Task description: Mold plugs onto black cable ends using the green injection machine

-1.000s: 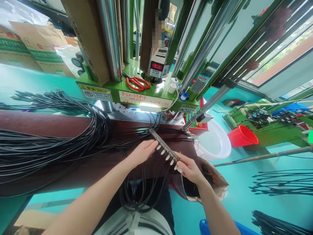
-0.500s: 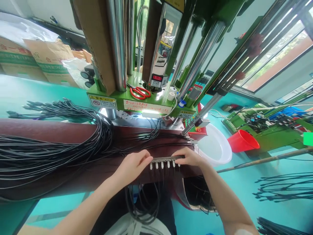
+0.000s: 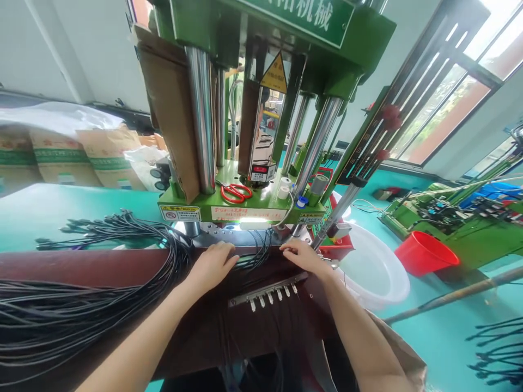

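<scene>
My left hand (image 3: 214, 267) reaches over the table at the press's front edge, thumb apart from the fingers and nothing visible in it. Opposite it, my right hand (image 3: 304, 258) is at the same edge, fingers bent and slightly apart, with no held thing showing. Between them, thin black cables (image 3: 259, 253) run out of the press bed (image 3: 229, 238). Nearer to me, a metal strip (image 3: 241, 299) lies on the brown table, touched by neither hand. A row of silver connectors (image 3: 270, 298) sticks out of it, their dark cables hanging toward my lap.
The green press (image 3: 196, 198) stands ahead, with red-handled scissors (image 3: 236, 192) on its plate. A thick bundle of black cables (image 3: 134, 294) covers the table's left side. To the right are a white tub (image 3: 376, 267) and a red bucket (image 3: 425, 253).
Both hands have let go of the metal strip and moved forward to the press. The strip now lies on the table. The view has tilted up.
</scene>
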A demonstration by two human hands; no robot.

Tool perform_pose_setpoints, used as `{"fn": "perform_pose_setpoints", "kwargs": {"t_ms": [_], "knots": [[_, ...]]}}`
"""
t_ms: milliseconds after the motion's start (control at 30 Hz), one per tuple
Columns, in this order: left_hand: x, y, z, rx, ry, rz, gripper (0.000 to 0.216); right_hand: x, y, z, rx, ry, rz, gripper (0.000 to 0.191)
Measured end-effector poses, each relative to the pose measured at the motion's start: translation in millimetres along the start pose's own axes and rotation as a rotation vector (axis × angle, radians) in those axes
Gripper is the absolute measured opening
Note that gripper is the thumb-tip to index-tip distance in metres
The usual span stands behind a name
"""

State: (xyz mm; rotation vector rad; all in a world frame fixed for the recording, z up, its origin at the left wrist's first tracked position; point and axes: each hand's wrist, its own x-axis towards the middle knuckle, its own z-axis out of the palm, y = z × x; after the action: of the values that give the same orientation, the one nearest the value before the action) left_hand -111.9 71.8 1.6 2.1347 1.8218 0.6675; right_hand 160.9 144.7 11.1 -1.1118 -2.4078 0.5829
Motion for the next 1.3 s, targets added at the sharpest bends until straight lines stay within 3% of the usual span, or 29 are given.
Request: {"fn": "perform_pose_setpoints", "kwargs": {"t_ms": [133, 433, 1300], "knots": [[20.9, -10.7, 11.7, 0.130, -0.135, 0.000, 0.027, 15.5, 19.0, 21.1, -0.047, 0.112, 0.080, 0.021], [21.0, -20.8, 33.1, 0.224, -0.084, 0.035, 0.029, 1.6, 26.8, 33.8, -0.101, 0.156, 0.060, 0.027], [16.1, -24.7, 32.2, 0.177, -0.121, 0.107, 0.027, 0.5, 24.5, 40.2, -0.213, 0.114, 0.031, 0.032]]}}
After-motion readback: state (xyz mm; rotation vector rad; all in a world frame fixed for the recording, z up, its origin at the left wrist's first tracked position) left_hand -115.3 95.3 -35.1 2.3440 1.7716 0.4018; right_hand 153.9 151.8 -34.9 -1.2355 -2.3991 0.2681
